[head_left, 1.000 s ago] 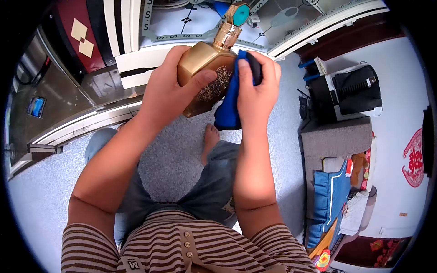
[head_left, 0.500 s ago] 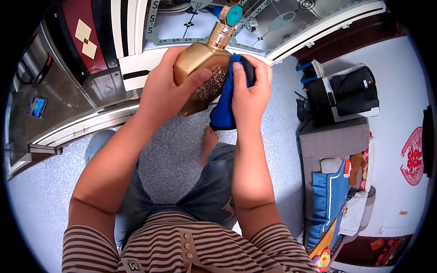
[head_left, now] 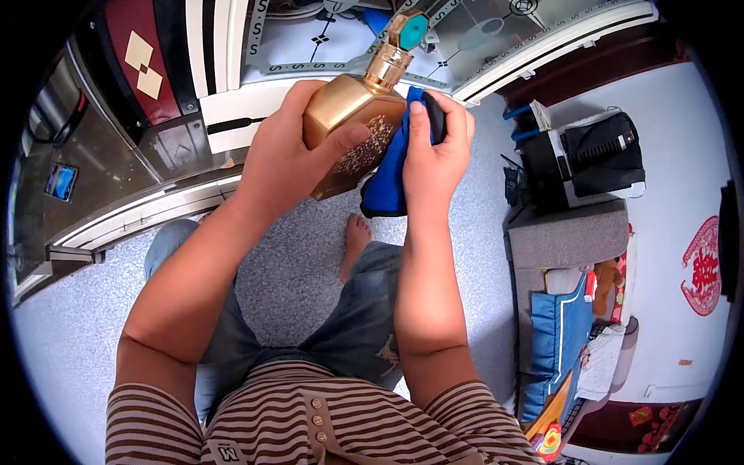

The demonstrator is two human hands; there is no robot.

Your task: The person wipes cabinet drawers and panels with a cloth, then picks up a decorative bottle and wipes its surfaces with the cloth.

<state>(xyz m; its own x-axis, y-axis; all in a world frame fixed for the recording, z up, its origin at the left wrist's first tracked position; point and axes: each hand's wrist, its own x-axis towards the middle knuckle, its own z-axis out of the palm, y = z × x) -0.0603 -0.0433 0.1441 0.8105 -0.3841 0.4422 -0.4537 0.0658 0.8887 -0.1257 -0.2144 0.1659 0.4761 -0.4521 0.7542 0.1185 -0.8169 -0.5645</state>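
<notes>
My left hand is wrapped round a gold, faceted bottle with a speckled front panel. The bottle leans to the right, its ornate neck topped by a stopper with a teal face. In my right hand is a blue cloth with black edging, pinched under the thumb and pressed to the bottle's right side. The right fingertips are partly hidden behind the cloth.
Ahead stands a cabinet with patterned glass. A phone lies on the dark surface at left. On the right are a grey sofa, a blue cushion and a black bag. Speckled floor lies below.
Both hands, the bottle and the cloth have shifted slightly to the right. The cloth stays against the bottle's side.
</notes>
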